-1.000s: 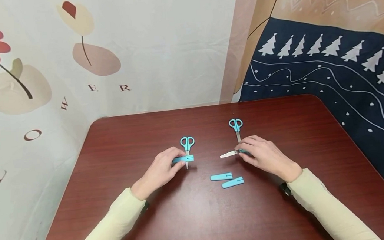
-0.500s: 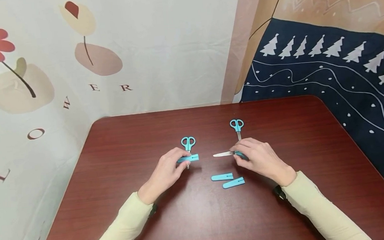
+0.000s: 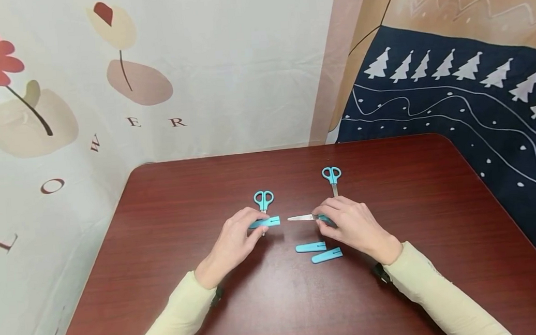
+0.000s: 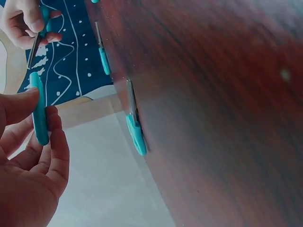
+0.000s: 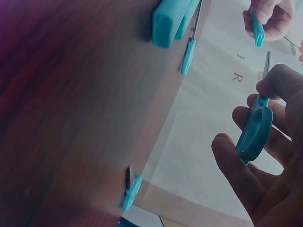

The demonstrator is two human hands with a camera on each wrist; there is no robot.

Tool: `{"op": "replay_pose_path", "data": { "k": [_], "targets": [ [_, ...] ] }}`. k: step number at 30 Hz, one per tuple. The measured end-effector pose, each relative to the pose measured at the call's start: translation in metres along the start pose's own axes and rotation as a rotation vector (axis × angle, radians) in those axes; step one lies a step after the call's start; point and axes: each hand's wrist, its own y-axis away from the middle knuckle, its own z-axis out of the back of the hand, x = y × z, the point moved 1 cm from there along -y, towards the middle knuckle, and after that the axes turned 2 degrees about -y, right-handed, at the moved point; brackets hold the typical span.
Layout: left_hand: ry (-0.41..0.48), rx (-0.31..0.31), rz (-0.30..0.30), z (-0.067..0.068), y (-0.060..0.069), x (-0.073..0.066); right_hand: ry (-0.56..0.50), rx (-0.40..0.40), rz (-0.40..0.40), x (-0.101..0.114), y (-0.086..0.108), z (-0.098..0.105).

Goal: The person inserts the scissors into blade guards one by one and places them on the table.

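Note:
Above the table, my left hand [image 3: 234, 238] pinches a turquoise scissors cover [image 3: 268, 222] between thumb and fingers, its slotted open end facing right. Opposite it, my right hand [image 3: 353, 228] holds a pair of scissors [image 5: 255, 127] by the turquoise handles, with the blades [image 3: 301, 218] together and pointing left at the cover. A small gap separates the blade tip from the cover's mouth. Under my left hand lies a second pair of scissors [image 3: 263, 200], its blades mostly hidden by the hand and cover. A third pair [image 3: 331, 174] lies beyond my right hand, its blade tip hidden.
Two more turquoise covers [image 3: 310, 247] lie side by side on the dark red wooden table [image 3: 177, 205], nearer the person than the hands. Printed cloths [image 3: 238, 71] hang behind the table's far edge.
The right hand has moved left with the scissors, bringing their tip closer to the cover. The left hand has shifted slightly right with the cover. The scissors and covers on the table stay put.

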Motion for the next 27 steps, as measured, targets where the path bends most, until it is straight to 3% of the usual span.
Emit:
{"op": "replay_pose_path", "data": {
  "k": [27],
  "targets": [
    [-0.025,-0.005,-0.025,-0.011,-0.001,-0.006,0.049,0.022,0.079,0.013,-0.005,-0.001]
  ]
}}
